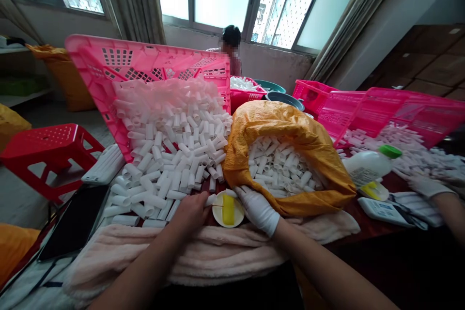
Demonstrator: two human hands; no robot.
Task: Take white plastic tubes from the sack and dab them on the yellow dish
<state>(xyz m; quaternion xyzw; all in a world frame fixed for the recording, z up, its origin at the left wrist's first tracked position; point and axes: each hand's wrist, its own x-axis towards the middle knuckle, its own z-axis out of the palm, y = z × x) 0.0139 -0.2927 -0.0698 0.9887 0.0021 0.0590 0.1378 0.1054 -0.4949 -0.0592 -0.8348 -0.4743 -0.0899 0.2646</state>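
White tubes (170,155) heap centre-left, just beyond your left hand (191,213), fingers curled around one lying crosswise; your gloved right hand (258,208) rests slack at the orange bag (290,135).

I cannot see the fingertips of my left hand (191,210); they curl under, against the tubes (174,155). The label on the bottle (363,167) is too small to read. At the table's (366,226) right edge, a co-worker's forearm (450,210) is cut off by the frame.

A small workshop: pink crates (145,65) spilling white plastic tubes (170,155) across a worktable.
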